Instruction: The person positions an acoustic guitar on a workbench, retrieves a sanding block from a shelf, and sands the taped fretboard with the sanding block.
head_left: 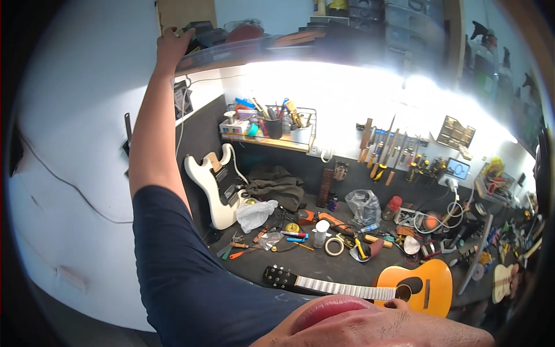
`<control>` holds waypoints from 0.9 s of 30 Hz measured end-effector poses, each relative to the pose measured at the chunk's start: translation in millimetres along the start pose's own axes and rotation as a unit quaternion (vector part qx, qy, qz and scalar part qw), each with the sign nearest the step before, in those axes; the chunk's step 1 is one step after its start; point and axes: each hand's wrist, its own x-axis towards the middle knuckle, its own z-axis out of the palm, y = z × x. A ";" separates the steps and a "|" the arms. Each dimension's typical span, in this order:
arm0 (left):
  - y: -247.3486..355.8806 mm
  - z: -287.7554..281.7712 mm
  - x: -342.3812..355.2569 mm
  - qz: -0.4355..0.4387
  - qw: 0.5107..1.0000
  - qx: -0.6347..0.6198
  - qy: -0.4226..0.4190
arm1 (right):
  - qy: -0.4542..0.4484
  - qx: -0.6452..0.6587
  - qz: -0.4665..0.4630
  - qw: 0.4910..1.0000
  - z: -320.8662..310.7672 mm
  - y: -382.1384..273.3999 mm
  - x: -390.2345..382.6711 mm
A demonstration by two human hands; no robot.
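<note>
My left arm stretches up to a high shelf. My left hand (pixel 175 44) is at the shelf's left end, fingers bent against a dark green and black item (pixel 199 28) at the end of a clear plastic bin (pixel 222 53); what they grip is partly hidden. Low in the view, an acoustic guitar (pixel 440 280) with an orange-yellow top lies face up on the dark workbench, its headstock pointing left. Only a bit of my right hand (pixel 397 303) shows, at the guitar's near side by the sound hole; its other fingers are hidden.
A white electric guitar body (pixel 222 211) leans at the bench's left end. Above it hangs a wire rack (pixel 272 140) of pens and brushes. Hand tools (pixel 384 150) line the back wall. Tape (pixel 334 247), plastic bags, screwdrivers and cables clutter the bench. Drawers (pixel 413 26) stand on the shelf.
</note>
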 end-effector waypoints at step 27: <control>0.3 57.9 49.0 0.009 0.994 0.032 -0.106 | 0.136 0.067 0.297 0.943 94.3 146.8 -87.1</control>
